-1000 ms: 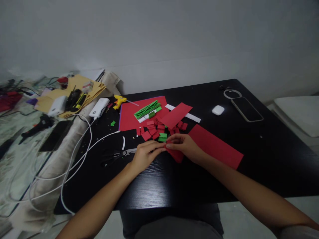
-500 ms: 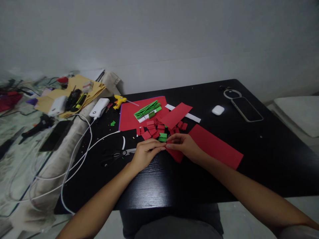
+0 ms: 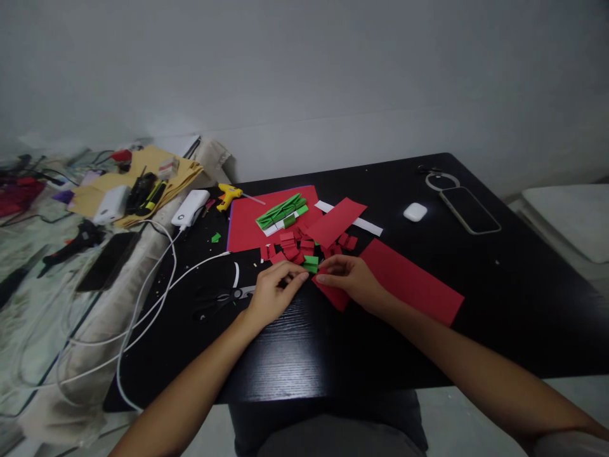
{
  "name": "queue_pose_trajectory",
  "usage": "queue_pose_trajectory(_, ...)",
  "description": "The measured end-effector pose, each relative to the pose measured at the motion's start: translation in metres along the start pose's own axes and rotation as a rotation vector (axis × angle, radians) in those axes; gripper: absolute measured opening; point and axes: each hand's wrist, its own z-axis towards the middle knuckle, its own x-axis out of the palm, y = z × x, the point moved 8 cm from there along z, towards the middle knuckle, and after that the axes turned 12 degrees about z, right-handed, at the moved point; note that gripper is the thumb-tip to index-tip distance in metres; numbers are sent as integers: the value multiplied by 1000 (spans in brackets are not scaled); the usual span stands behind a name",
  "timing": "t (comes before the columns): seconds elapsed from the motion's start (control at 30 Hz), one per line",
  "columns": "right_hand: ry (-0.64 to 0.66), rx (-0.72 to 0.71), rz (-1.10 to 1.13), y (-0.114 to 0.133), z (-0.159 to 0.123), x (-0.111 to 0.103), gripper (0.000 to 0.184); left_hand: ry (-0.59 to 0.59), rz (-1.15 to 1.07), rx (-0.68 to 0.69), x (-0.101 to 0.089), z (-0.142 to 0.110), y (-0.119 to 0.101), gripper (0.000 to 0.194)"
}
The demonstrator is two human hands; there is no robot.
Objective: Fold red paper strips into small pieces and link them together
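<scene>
Both my hands rest on the black table (image 3: 428, 355) near its front middle. My right hand (image 3: 349, 279) is closed, its fingers pinching a red paper piece (image 3: 334, 295) that lies under it. My left hand (image 3: 273, 292) has curled fingers just left of that piece, beside a pile of small folded red and green paper bits (image 3: 304, 247). What the left fingers hold is hidden. A long red paper sheet (image 3: 413, 279) lies right of my right hand.
Black scissors (image 3: 223, 297) lie left of my left hand. Behind the pile are a red sheet (image 3: 247, 222) with green folded strips (image 3: 280, 209), a yellow glue gun (image 3: 227, 193), a power bank (image 3: 190, 207) with white cables, an earbud case (image 3: 415, 211) and a phone (image 3: 470, 209).
My left hand has shifted slightly left and away from the red piece, its fingers curling in. My right hand has stayed on the red paper.
</scene>
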Motion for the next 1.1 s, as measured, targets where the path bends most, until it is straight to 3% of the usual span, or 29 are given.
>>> queue_pose_trajectory(0.27,52,-44,-7,2,-3,7,32,193,-26,-19,21,-3,-5,16)
queue_pose_trajectory(0.77,-1,-10,-47,4,-5,4,27,187,-9,-8,17,-4,-7,14)
queue_pose_trajectory(1.1,1,-110,-127,7,-10,10,27,186,-160,-156,24,-6,3,12)
